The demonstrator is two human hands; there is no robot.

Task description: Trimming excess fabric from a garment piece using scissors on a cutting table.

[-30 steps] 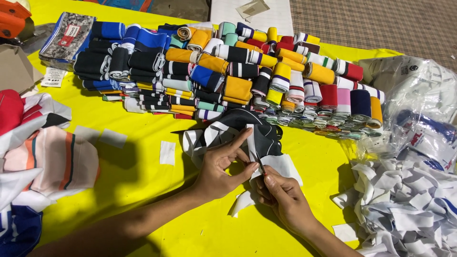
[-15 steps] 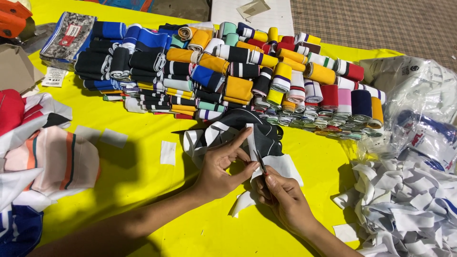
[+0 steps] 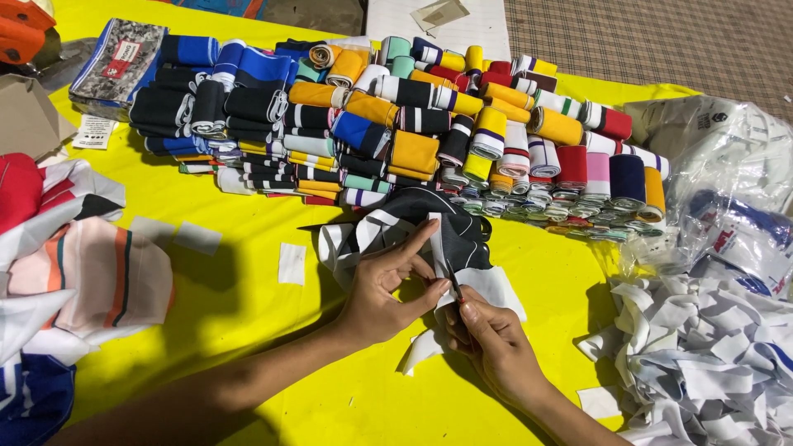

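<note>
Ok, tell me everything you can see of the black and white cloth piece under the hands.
The black and white cloth piece lies crumpled on the yellow sheet, just in front of the rows of coloured rolls. It looks like soft knit fabric, mostly black with broad white stripes and a white edge spreading toward the right. The left hand pinches a narrow white strip rising from it, while the right hand grips the lower end. Its full shape is hidden by folds.

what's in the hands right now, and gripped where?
Both hands pinch one narrow white strip: left hand near its upper part, right hand at its lower end. Black-and-white fabric lies behind.
</note>
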